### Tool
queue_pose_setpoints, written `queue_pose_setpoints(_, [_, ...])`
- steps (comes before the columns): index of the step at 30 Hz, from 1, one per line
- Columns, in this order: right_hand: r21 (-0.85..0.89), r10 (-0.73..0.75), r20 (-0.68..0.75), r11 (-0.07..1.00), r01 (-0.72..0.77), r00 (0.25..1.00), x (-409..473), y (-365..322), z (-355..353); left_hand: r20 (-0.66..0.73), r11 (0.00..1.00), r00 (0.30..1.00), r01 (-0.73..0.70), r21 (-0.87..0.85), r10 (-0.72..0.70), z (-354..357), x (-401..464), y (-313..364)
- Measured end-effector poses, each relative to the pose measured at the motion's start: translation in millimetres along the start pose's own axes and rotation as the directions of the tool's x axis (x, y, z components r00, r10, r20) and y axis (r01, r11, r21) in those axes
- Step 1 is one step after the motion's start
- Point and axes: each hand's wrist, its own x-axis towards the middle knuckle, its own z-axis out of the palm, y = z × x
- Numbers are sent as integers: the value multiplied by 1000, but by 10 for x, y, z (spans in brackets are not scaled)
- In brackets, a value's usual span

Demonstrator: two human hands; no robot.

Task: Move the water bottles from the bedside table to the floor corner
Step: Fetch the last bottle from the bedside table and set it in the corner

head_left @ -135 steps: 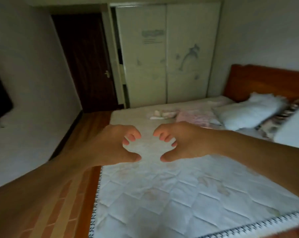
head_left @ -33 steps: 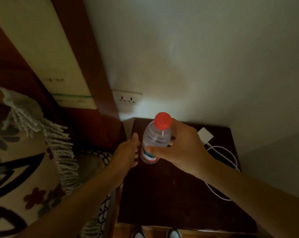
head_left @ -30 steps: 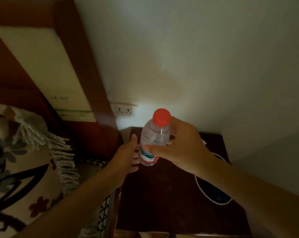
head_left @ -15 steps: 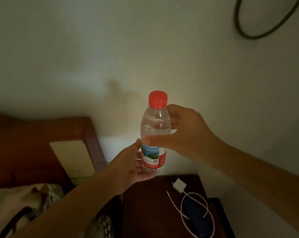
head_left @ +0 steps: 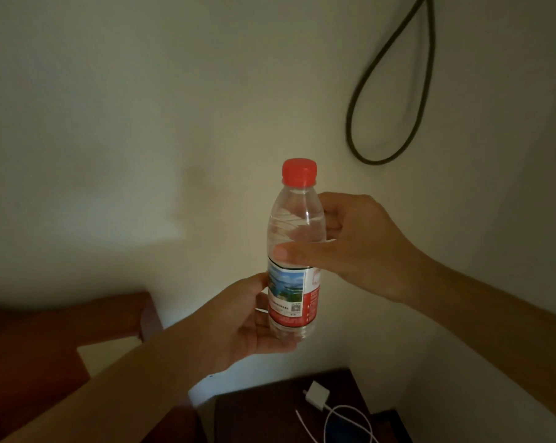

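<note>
Presently we hold one water bottle (head_left: 297, 251) upright in mid-air, in front of the pale wall (head_left: 142, 123) and well above the bedside table (head_left: 263, 414). Our right hand (head_left: 356, 247) is closed around the clear upper body of the bottle: the thumb (head_left: 302, 252) lies across the near face just above the label (head_left: 294, 292), and the fingers wrap behind the far side, partly seen through the plastic. Our left hand (head_left: 247, 321) cups the lower end: the palm sits under and to the left of the base, the thumb rests against the left edge of the label, and the fingers curl beneath the bottom. So the bottle lies between the two grips, right hand high, left hand low, both touching it. The red cap (head_left: 299, 172) stands clear above the right hand, untouched by either.

On the dark bedside table, at the lower edge of view, we note a white charger plug (head_left: 317, 394) and a looped white cable (head_left: 343, 423) beside it. A reddish wooden headboard (head_left: 62, 321) sits to the left. A dark cord loop (head_left: 395, 91) hangs on the wall at upper right. Lighting is dim; the fine print on the label cannot be read.
</note>
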Motion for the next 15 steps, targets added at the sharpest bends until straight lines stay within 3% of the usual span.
queue_pose_setpoints(15, [-17, 57, -160, 998, -61, 986, -868, 216, -965, 136, 997, 990, 16, 82, -27, 1189, -79, -251])
